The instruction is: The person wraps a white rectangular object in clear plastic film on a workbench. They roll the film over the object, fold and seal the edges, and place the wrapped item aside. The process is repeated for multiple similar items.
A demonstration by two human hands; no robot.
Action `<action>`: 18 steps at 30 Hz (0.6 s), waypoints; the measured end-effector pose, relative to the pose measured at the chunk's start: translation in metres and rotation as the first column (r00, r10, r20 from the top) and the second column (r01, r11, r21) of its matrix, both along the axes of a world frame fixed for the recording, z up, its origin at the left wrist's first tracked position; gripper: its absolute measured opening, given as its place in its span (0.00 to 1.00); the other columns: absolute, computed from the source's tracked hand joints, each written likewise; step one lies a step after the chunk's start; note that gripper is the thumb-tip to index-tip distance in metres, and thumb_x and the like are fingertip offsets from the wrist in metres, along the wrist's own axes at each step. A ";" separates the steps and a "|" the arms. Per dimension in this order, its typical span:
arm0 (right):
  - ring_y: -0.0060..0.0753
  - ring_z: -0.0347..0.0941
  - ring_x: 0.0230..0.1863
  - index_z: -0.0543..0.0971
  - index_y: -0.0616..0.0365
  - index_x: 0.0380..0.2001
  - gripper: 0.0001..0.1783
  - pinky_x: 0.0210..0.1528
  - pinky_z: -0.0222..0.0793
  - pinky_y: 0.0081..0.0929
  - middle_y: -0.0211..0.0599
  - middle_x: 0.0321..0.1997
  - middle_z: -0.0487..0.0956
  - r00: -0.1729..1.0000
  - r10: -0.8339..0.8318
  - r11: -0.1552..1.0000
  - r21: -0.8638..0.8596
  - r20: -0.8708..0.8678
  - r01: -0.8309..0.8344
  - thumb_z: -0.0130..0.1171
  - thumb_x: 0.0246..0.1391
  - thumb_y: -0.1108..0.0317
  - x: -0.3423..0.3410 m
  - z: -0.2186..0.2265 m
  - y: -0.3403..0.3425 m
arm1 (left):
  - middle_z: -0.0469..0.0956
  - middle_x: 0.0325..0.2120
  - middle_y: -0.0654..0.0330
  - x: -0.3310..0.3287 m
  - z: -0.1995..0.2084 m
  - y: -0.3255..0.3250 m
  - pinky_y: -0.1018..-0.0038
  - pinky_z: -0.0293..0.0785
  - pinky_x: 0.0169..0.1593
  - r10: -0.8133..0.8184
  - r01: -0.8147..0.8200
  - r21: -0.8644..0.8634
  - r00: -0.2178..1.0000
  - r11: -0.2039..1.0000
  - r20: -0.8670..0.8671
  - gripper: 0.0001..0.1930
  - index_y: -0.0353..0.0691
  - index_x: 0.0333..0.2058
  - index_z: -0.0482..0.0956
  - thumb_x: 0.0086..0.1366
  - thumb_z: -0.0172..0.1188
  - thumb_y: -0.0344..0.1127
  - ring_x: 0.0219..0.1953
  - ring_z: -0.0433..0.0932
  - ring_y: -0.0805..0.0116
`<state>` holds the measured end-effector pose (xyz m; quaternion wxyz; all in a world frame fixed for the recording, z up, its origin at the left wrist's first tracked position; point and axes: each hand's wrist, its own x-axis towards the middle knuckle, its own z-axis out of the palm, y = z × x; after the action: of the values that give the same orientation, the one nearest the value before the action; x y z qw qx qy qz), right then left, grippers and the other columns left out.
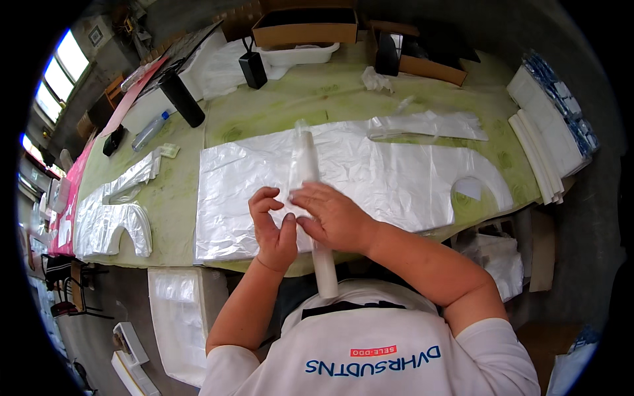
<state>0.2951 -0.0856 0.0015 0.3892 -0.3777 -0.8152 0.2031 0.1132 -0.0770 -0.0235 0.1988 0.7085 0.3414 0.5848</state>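
Note:
A narrow, whitish roll of plastic film (324, 269) lies upright in the picture, from the middle of the table towards my body. It crosses a large flat stack of shiny clear plastic bags (244, 178). My right hand (335, 214) lies across the roll, fingers stretched towards its left side and thumb below them. My left hand (274, 231) is just left of the roll, with fingers bent, thumb apart and nothing visible in it. The right hand hides part of the roll. The bag stack has a curved cut-out at its right end.
A smaller pile of cut plastic bags (99, 228) lies at left. Beyond are a water bottle (150, 131), a black cylinder (181, 99), a black box-shaped object with a loop (252, 69) and cardboard boxes (307, 33). Packaged stacks (548, 125) stand at right; a white bin (175, 323) sits below.

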 end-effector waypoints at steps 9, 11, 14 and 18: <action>0.57 0.68 0.58 0.79 0.58 0.42 0.14 0.58 0.67 0.50 0.46 0.53 0.76 0.999 0.007 1.000 -0.003 -0.036 -0.007 0.62 0.49 0.75 -0.010 -0.006 -0.017 | 0.74 0.60 0.53 0.004 0.055 0.039 0.51 0.55 0.70 -0.525 0.420 -0.316 0.653 0.851 -0.545 0.26 0.40 0.55 0.79 0.73 0.45 0.52 0.71 0.59 0.42; 0.58 0.69 0.57 0.79 0.57 0.41 0.13 0.61 0.66 0.49 0.46 0.54 0.75 0.999 -0.030 0.987 0.161 -0.013 0.031 0.63 0.48 0.74 -0.001 -0.007 -0.028 | 0.75 0.59 0.52 -0.009 0.043 0.039 0.52 0.56 0.70 -0.495 0.397 -0.299 0.648 0.868 -0.579 0.27 0.41 0.55 0.80 0.73 0.44 0.54 0.70 0.60 0.42; 0.58 0.69 0.59 0.81 0.56 0.40 0.13 0.63 0.65 0.49 0.46 0.54 0.75 0.998 -0.054 0.985 0.161 -0.038 0.059 0.64 0.48 0.74 0.017 -0.013 -0.061 | 0.77 0.55 0.51 -0.033 0.032 0.036 0.53 0.58 0.69 -0.324 0.275 -0.181 0.678 0.944 -0.659 0.18 0.40 0.46 0.82 0.68 0.55 0.46 0.68 0.63 0.42; 0.57 0.68 0.61 0.82 0.55 0.39 0.14 0.63 0.66 0.50 0.45 0.55 0.76 0.995 0.005 0.997 0.075 -0.101 0.002 0.65 0.46 0.75 0.028 -0.020 -0.092 | 0.75 0.57 0.54 -0.047 0.036 0.021 0.52 0.54 0.71 -0.129 0.084 -0.099 0.728 0.992 -0.673 0.13 0.42 0.43 0.80 0.59 0.65 0.36 0.69 0.61 0.45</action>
<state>0.3229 -0.1776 -0.0185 0.4437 -0.3515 -0.8018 0.1917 0.0666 -0.0558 0.0124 0.1156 0.8847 0.3668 0.2633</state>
